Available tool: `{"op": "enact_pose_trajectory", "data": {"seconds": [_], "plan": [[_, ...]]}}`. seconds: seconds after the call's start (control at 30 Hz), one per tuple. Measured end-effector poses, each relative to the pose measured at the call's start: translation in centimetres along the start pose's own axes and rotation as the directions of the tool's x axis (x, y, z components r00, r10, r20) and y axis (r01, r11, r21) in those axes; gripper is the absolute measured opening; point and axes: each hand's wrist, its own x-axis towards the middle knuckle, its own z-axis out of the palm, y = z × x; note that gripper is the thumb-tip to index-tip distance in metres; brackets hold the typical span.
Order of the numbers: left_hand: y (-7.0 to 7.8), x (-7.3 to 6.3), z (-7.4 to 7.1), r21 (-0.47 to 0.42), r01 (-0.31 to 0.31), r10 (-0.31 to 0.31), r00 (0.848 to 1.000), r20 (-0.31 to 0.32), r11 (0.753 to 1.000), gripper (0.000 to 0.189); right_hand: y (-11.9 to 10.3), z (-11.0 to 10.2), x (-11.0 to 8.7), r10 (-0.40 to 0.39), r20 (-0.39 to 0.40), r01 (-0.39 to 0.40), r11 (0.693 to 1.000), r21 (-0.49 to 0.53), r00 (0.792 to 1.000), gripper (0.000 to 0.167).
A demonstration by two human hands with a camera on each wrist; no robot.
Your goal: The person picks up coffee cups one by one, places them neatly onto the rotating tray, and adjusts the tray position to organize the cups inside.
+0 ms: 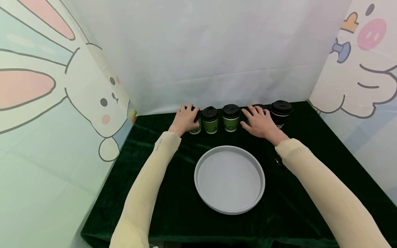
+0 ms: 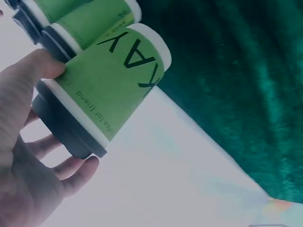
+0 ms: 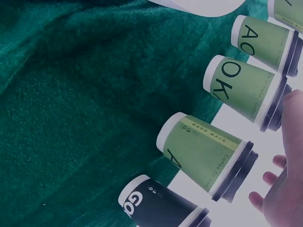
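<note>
My left hand (image 1: pixel 185 120) grips the leftmost green paper cup (image 2: pixel 113 80) near its black lid, thumb on one side and fingers curled round the other. That cup stands upright, partly hidden by the hand in the head view. Over the fourth cup in the row, a green paper cup (image 3: pixel 203 151) with a black lid, my right hand (image 1: pixel 260 122) hovers with spread fingers. In the right wrist view its fingertips are apart from this lid, and its thumb is near the lid of the neighbouring green cup (image 3: pixel 244 90).
Between the hands stand two more lidded green cups, the second (image 1: pixel 211 120) and third (image 1: pixel 231 119). A black lidded cup (image 1: pixel 280 110) ends the row at right. Nearer lies a round grey tray (image 1: pixel 229 179) on the dark green cloth (image 1: pixel 176 206). A white curtain (image 1: pixel 217 51) hangs behind.
</note>
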Motion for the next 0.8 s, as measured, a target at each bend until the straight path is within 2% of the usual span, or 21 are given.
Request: {"op": "enact_pose_trajectory", "data": {"seconds": [0.23,0.43,0.63,0.8], "plan": [[1.2,-0.5,-0.9,0.072,-0.047,0.051,0.998,-0.047,0.996,0.063,-0.4,-0.2,-0.5,-0.001,-0.018,0.001,1.0,0.003,1.0,0.065],[2.3,-1.3,-2.0,0.111,-0.075,0.082,0.995,-0.058,0.991,0.064,-0.7,-0.4,-0.8,-0.023,-0.036,0.024,1.0,0.011,0.999,0.064],[4.3,-2.4,-3.3,0.159,-0.124,0.136,0.989,-0.064,0.979,0.066,-0.8,-0.2,-0.7,-0.033,-0.041,0.033,0.999,0.012,0.999,0.062],[6.1,-3.6,-4.4,0.184,-0.193,0.209,0.975,-0.072,0.964,0.067,-0.9,-0.2,-0.6,-0.035,-0.048,0.036,0.999,0.011,0.998,0.062]]}}
